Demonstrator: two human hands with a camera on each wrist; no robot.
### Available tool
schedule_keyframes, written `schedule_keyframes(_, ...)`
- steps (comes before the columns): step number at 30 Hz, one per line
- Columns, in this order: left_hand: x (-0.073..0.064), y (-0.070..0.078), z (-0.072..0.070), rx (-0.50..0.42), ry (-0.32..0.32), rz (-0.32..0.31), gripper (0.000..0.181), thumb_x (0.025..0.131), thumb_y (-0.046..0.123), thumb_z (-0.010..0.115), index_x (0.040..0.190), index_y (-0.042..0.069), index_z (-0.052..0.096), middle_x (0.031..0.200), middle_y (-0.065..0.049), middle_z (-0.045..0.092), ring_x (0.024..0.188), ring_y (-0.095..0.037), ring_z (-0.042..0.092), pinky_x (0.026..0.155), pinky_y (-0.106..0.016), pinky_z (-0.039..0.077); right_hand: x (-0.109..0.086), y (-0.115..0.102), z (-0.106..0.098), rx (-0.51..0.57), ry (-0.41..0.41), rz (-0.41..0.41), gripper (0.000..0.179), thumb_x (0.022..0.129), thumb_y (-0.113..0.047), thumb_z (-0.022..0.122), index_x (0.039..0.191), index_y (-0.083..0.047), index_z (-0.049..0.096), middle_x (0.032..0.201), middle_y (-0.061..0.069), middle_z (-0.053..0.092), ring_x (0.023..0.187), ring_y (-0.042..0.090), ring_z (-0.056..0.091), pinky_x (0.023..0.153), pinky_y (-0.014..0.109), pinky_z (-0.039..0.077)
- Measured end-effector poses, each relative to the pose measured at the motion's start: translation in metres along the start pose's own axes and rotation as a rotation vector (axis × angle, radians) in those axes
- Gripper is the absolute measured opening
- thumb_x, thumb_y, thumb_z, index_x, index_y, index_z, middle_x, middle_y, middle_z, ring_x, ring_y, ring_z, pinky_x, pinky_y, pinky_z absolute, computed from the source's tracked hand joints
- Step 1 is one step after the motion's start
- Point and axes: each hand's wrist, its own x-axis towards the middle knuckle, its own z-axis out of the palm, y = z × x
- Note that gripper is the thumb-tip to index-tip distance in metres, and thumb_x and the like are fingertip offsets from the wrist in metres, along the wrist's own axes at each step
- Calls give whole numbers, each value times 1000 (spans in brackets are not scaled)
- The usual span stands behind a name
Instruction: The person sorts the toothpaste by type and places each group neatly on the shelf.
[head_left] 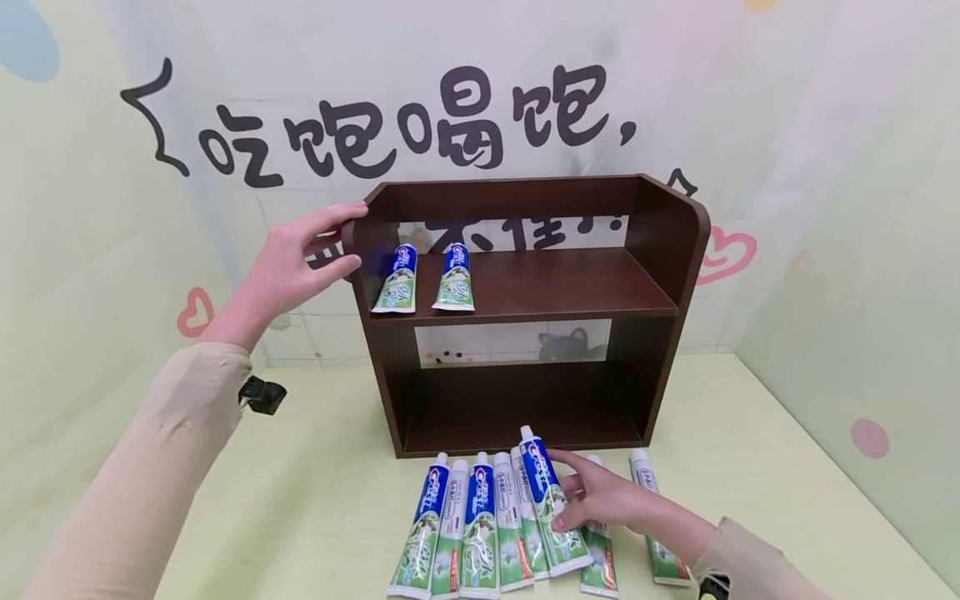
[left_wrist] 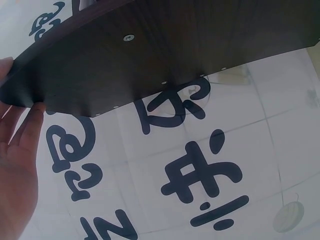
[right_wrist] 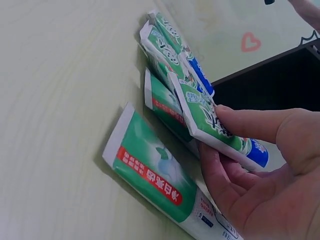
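My left hand [head_left: 288, 258] holds the upper left side panel of a dark brown two-tier shelf [head_left: 525, 317]; in the left wrist view its fingers [left_wrist: 31, 125] lie against the panel's edge. Low in front, my right hand [head_left: 611, 496] pinches a blue-and-green toothpaste tube [head_left: 551, 500] between thumb and fingers. In the right wrist view that held toothpaste tube [right_wrist: 205, 112] is tilted and overlaps the row of tubes behind it. Two blue-and-green tubes, a left one [head_left: 399, 279] and a right one [head_left: 455, 279], lie caps inward on the shelf's upper tier.
Several toothpaste tubes lie side by side on the pale table [head_left: 300, 500], some blue-and-green [head_left: 480, 525], others white-and-green [head_left: 510, 517]. A separate white-and-green tube [head_left: 660, 533] lies to the right. Behind the shelf stands a wall [head_left: 420, 50] with large black lettering.
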Motion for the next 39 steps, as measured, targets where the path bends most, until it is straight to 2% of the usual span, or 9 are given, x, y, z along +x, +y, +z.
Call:
schedule_keyframes(3,0,0,1,-2,-1,0,59,85,-2,73,140,13,57,142,-9,59,115,14,52,100,-5,47,-2,-2,0,-7,24,1,98,77,-12,83,156,-12,25,125,12,62,104,21,62,102,57,51)
schedule_keyframes(6,-1,-1,1,-5,1,2,59,85,-2,73,139,13,57,142,-9,58,117,14,52,100,-5,47,-3,-5,0,-1,41,-7,98,77,-14,83,156,-14,25,125,11,61,101,21,63,104,60,49)
schedule_keyframes(12,0,-1,1,-12,3,3,59,85,-2,72,139,13,57,142,-9,58,116,13,52,100,-4,46,-7,-14,-4,36,36,-70,97,79,-15,82,156,-16,23,121,10,63,91,21,64,99,50,55)
schedule_keyframes(18,2,0,1,-18,3,8,57,85,-3,72,139,11,57,142,-10,58,117,13,52,100,-5,47,-15,-29,-9,29,73,-127,99,78,-12,83,156,-15,22,128,15,64,82,20,63,88,37,60)
schedule_keyframes(23,2,-1,1,-7,0,10,58,85,-3,72,139,11,57,142,-10,58,117,13,52,100,-5,47,-23,-45,-13,18,87,-168,99,79,-15,83,157,-17,21,124,13,63,83,19,63,87,34,61)
schedule_keyframes(30,1,-2,0,7,0,10,58,85,-2,73,139,12,57,141,-10,59,116,14,52,100,-6,47,-31,-66,-19,26,78,-225,98,81,-17,81,157,-19,19,123,13,66,86,21,66,92,34,61)
schedule_keyframes(39,1,-1,0,14,-1,4,58,85,-2,72,140,13,57,142,-10,59,114,14,52,100,-6,47,-35,-85,-24,-13,111,-261,97,81,-17,81,156,-21,20,123,13,66,86,22,66,88,30,62)
